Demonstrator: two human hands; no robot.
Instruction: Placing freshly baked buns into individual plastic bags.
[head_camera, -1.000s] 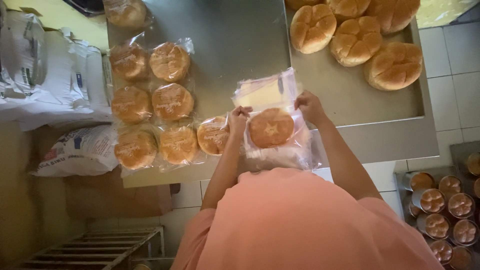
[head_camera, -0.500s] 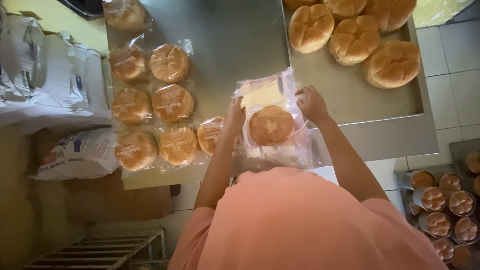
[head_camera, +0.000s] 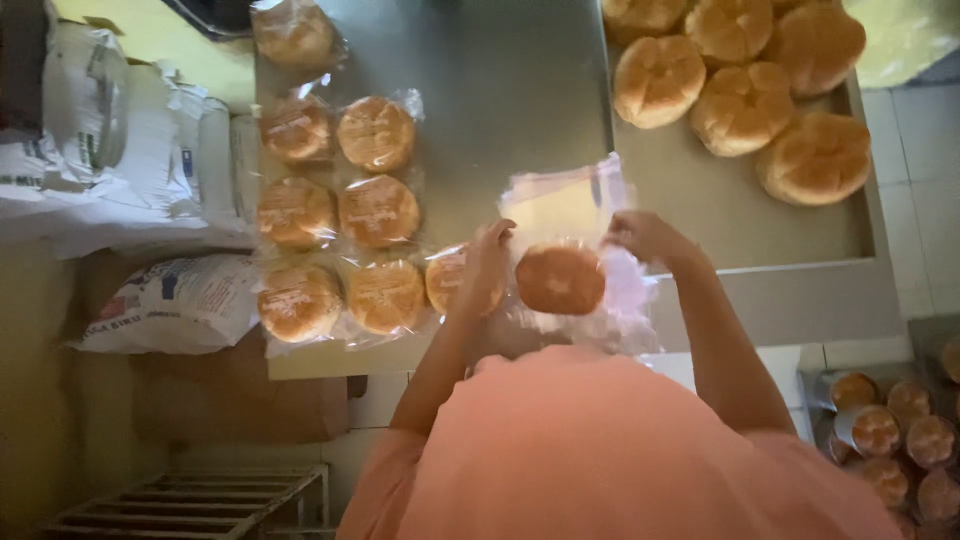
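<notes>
- An orange shirt (head_camera: 600, 450) fills the near foreground, with both forearms reaching out over the counter (head_camera: 500, 110).
- At the lower right sit small tins of baked cakes (head_camera: 895, 440); at the lower left stands a metal rack (head_camera: 190, 500).
- The left hand (head_camera: 485, 265) has its fingers pinched on the left edge of a clear plastic bag (head_camera: 600, 290).
- The right hand (head_camera: 645, 235) has its fingers closed on the bag's upper right edge.
- A round bun (head_camera: 560, 280) sits inside the bag, between the hands, at the counter's near edge.
- A stack of flat bags (head_camera: 560, 205) lies just beyond the bun.
- To the left, wrapped buns (head_camera: 340, 215) lie in rows on the counter.
- Farther right, bare buns (head_camera: 740, 80) cluster together.
- White sacks (head_camera: 110, 140) are piled beside the counter at far left.
</notes>
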